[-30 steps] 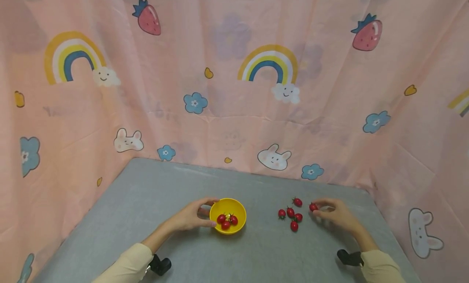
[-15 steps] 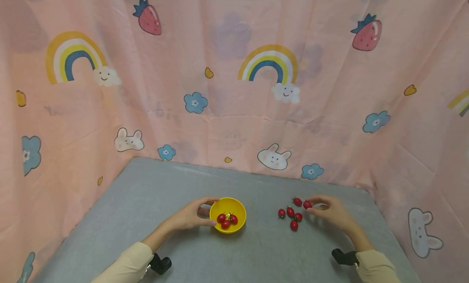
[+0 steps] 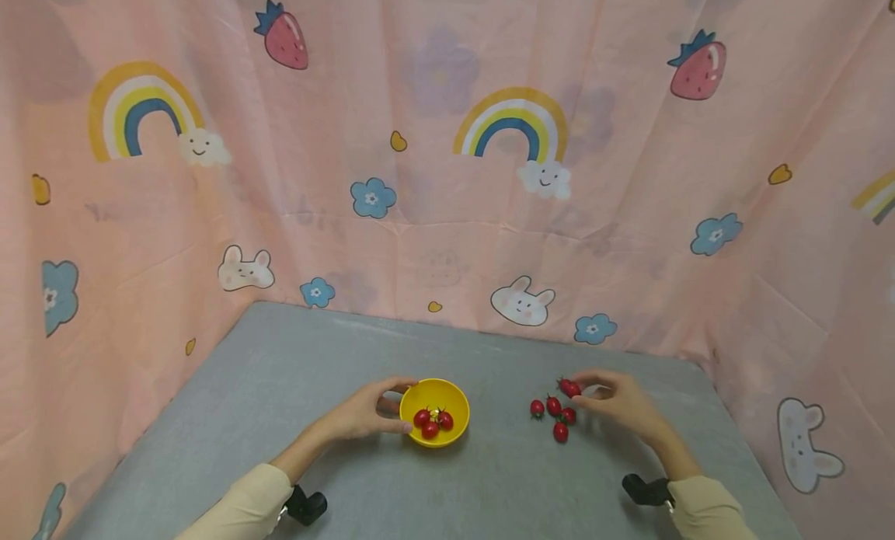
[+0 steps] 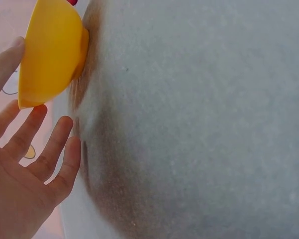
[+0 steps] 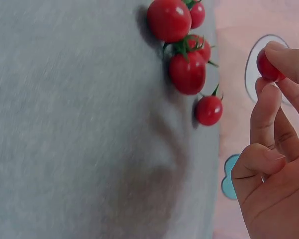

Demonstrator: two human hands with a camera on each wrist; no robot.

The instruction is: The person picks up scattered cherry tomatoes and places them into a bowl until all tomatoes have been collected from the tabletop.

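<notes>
The right hand (image 3: 618, 400) pinches a cherry tomato (image 5: 266, 65) between fingertips, just right of four loose tomatoes (image 3: 555, 412). The left hand (image 3: 367, 410), fingers relaxed and apart, cups the yellow bowl (image 3: 435, 396) (tomatoes inside).

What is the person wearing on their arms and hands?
Both arms have long, pale cream sleeves that stop at the wrists. A small black camera device sits at each wrist. The left hand and right hand are bare: no gloves, rings or watch show.
</notes>
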